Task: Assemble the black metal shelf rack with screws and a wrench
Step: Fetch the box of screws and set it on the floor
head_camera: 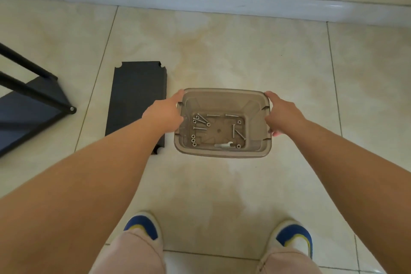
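Observation:
A translucent brown plastic bin (222,93) is held over the tiled floor. My left hand (165,115) grips its left rim and my right hand (282,113) grips its right rim. Inside lie several silver screws (201,121), several nuts (193,140) and a flat silver wrench (223,145). A flat black metal shelf panel (135,98) lies on the floor just left of the bin. At the far left edge sits a partly built black rack (33,95) with poles and a shelf, lying tilted.
Beige floor tiles (222,184) stretch all around, with a pale skirting and wall (200,0) at the back. My two feet in blue, yellow and white shoes (142,227) stand at the bottom.

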